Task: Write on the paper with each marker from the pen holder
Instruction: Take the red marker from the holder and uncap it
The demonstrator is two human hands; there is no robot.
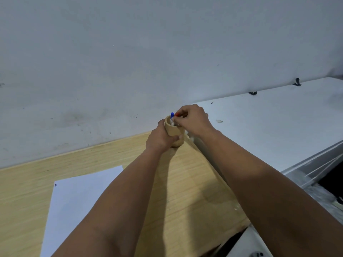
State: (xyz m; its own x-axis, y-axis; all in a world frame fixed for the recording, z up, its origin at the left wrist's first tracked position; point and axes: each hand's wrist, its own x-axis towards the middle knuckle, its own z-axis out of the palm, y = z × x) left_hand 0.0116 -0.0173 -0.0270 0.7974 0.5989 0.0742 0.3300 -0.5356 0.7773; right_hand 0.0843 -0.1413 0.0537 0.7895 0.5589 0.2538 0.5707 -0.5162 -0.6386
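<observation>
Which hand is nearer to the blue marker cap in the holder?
Right. The right hand is at the holder's mouth, its fingertips beside the blue marker cap. The left hand is lower, wrapped around the side of the pen holder.

Both your bare forearms stretch forward and converge far ahead of you. Your left hand (160, 138) curls sideways, fingers wrapped and thumb pressed across in a closed grip. Your right hand (193, 120) sits just above and beside it, knuckles up, wrist bent down, fingertips (179, 115) pinched together.
</observation>
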